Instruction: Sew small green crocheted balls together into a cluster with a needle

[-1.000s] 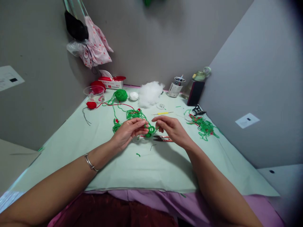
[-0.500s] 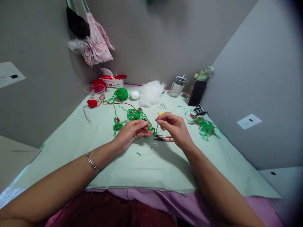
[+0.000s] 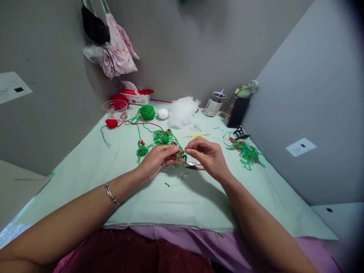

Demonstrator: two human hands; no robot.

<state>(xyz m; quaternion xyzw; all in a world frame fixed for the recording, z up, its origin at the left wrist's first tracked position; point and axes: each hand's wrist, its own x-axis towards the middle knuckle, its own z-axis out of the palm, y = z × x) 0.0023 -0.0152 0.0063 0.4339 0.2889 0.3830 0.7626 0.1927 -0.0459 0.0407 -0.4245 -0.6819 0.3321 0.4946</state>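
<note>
My left hand is closed, thumb and fingertips pinching a small looped piece of green yarn work. Close to its right edge, my right hand pinches something thin and too small to make out, its fingertips almost touching the piece. Below the right fingers lie thread snips, their handles partly hidden by that hand. Behind both hands rests a crochet hook with a yellow grip. A tangled green yarn bundle with red bits sits just beyond my left hand.
At the back are a green yarn ball, white stuffing, a pen can and a phone against a bottle. Yarn scraps lie right. A clear tub and red yarn piece stand left.
My right hand has come down and left to the green piece; the strand that hung below its fingers no longer shows upright. My left hand keeps its hold.
</note>
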